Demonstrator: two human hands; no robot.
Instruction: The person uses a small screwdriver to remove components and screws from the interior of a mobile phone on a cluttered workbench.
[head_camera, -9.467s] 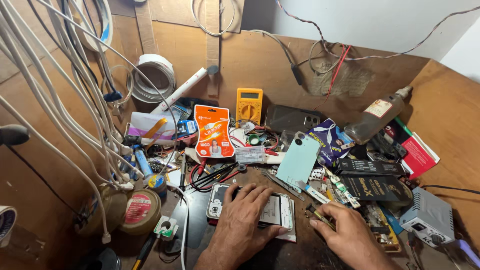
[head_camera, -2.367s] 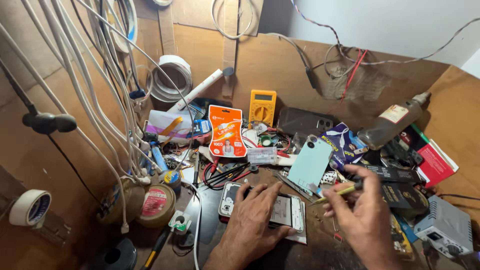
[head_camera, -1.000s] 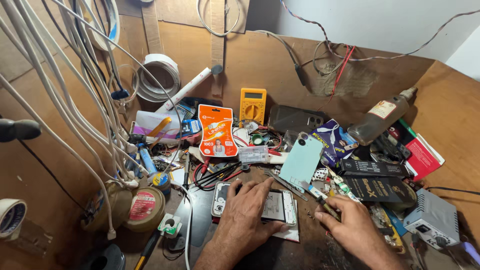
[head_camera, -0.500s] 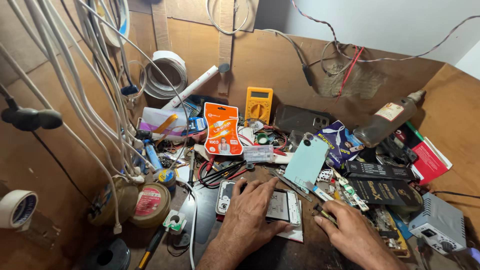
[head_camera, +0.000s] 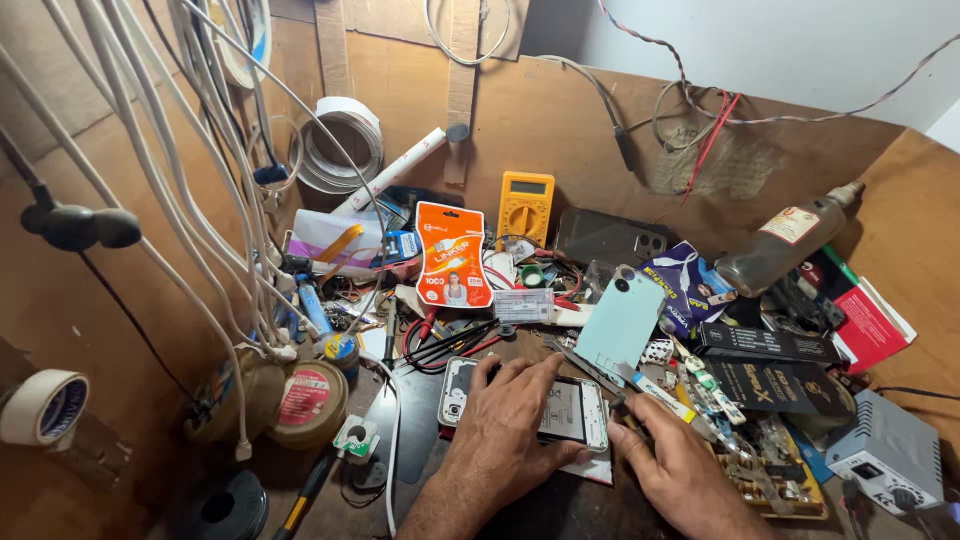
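Centrally, an opened white-framed phone lying face-down (head_camera: 560, 410) sits on the dark bench, pinned flat under the left hand (head_camera: 505, 435), fingers spread, pressing rather than gripping. Right hand (head_camera: 680, 470) pinches a thin metal tool (head_camera: 590, 368) at the phone's right edge (tip hidden). Disassembly seems under way; next calls for steady prying. Pale green back cover (head_camera: 622, 322) leans just behind.
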